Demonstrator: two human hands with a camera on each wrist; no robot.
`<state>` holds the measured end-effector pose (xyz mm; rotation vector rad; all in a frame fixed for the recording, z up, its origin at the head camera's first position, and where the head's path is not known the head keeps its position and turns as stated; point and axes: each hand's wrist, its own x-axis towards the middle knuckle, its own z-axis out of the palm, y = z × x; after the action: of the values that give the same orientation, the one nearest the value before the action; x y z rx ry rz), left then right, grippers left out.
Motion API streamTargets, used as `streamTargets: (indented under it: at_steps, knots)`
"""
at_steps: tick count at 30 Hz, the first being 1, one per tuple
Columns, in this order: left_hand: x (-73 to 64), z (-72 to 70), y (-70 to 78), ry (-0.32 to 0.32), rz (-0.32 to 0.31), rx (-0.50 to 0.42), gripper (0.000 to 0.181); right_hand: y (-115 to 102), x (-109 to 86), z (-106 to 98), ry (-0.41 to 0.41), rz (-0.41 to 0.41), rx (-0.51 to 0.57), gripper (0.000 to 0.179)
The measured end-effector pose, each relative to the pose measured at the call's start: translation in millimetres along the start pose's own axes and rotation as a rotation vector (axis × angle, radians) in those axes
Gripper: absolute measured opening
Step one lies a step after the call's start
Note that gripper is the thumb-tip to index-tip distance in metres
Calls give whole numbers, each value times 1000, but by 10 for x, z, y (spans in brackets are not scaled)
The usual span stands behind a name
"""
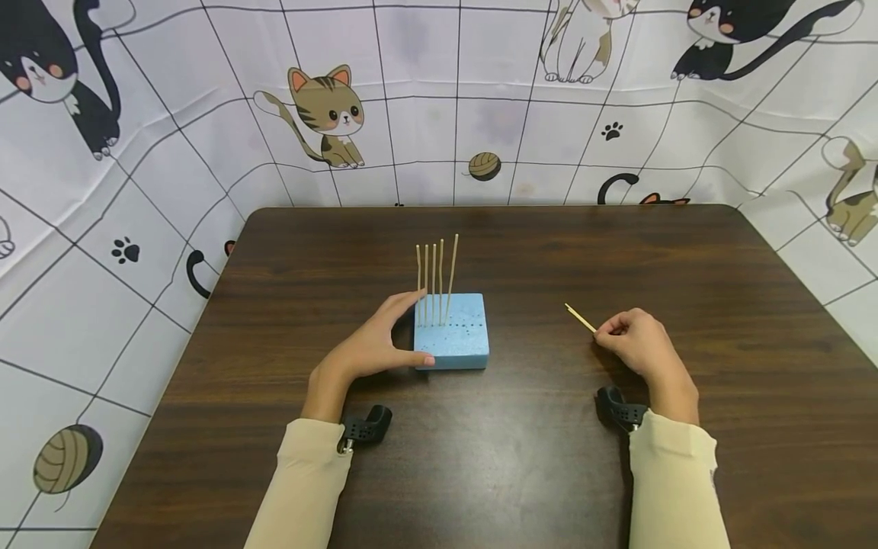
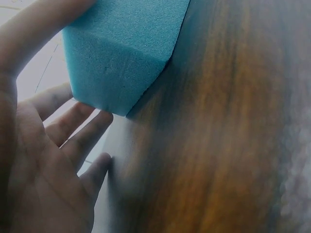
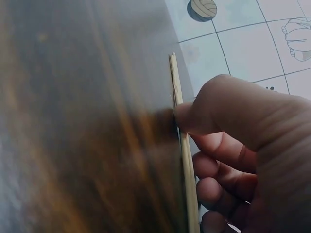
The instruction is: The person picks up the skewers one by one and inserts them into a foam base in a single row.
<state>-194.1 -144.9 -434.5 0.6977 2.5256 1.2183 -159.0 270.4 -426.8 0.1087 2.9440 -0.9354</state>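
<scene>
A light blue foam block point(image 1: 461, 352) sits on the table, its top dotted with small holes. Several thin wooden sticks point(image 1: 452, 268) stand in a row at its left part, the rightmost leaning slightly right. My left hand point(image 1: 366, 341) grips the block from the left, thumb at the front face and fingers at the back. In the left wrist view the block point(image 2: 114, 68) lies between thumb and fingers. Off to the right, my right hand point(image 1: 641, 345) pinches thin wooden sticks point(image 3: 188, 170) between thumb and fingers; two tips show close together, pointing up and left in the head view.
The dark wood-grain table point(image 1: 521, 457) has rounded far corners. Behind and beside it hangs a white cloth point(image 1: 418, 130) with cat drawings and grid lines. A black wrist camera point(image 1: 366, 425) is on the left wrist and another black camera point(image 1: 620, 409) on the right.
</scene>
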Motion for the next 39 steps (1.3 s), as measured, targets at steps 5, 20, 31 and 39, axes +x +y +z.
streamTargets:
  at_steps: [5, 20, 31, 39]
  knots:
    - [-3, -1, 1, 3, 6, 1, 105, -33, 3, 8, 13, -3, -12, 15]
    - [-6, -1, 12, 1, 8, -10, 106, -33, -32, 8, 78, -10, -17, 16]
    - [1, 1, -12, 7, 10, 5, 103, -254, -92, -179, 186, -54, 21, 16]
    - [1, -3, -9, 4, 15, 2, 104, -527, -101, -277, 408, -138, 148, 13]
